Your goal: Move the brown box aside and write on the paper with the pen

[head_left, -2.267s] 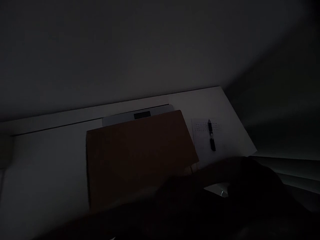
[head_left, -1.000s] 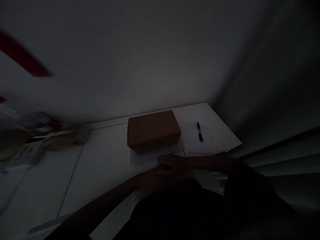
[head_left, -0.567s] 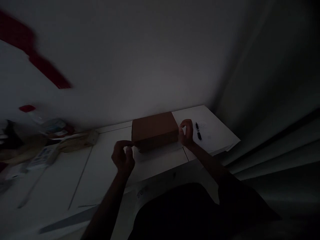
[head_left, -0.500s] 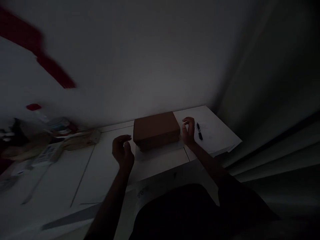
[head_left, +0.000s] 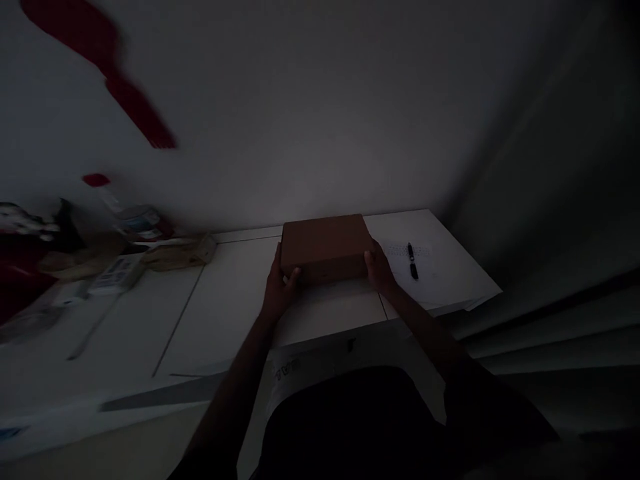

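A closed brown cardboard box (head_left: 325,243) is on the white table (head_left: 240,287) close to the wall. My left hand (head_left: 281,283) grips its left end, the thumb on the front face and the fingers along the side. At the right end, my right hand (head_left: 379,267) holds the box with its thumb at the front corner. The fingers of both hands are partly hidden by the box. To the right of my right hand, a black pen (head_left: 413,261) lies on a sheet of printed paper (head_left: 427,257).
On the left of the table are a crumpled brown bag (head_left: 177,255), a white box-like item (head_left: 116,275) and a jar (head_left: 140,221). Red decorations (head_left: 137,110) hang on the wall behind. A grey curtain (head_left: 560,200) borders the right side. The room is dim.
Both hands have moved inward from beside the box and closed on its two ends. The view has shifted slightly, so the surroundings sit further right.
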### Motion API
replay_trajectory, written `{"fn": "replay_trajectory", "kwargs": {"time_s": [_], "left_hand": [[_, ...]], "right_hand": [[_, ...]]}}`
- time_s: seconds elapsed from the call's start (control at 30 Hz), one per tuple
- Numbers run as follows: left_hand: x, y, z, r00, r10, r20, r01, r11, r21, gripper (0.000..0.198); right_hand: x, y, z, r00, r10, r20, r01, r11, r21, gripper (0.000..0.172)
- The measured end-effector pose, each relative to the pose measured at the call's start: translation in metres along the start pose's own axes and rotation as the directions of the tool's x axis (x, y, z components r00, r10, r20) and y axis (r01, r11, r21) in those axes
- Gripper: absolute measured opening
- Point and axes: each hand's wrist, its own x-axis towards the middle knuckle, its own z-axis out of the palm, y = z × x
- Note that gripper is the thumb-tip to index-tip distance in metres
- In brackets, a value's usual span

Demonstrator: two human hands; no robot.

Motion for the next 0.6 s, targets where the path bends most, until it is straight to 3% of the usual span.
{"fn": "replay_trajectory", "kwargs": {"time_s": [0.37,0.6], "left_hand": [[0.000,0.006,-0.005,0.997,-0.061,0.054,0.055,0.993,0.103,0.083],[-0.004,0.010,-0.048,0.999,-0.038,-0.013,0.040,0.988,0.150,0.084]], "right_hand": [[-0.002,0.004,-0.004,1.000,0.023,0.007,-0.022,0.999,-0.023,0.065],[0.009,-0.027,0.008,0.975,-0.069,0.209,0.053,0.995,0.078,0.061]]}}
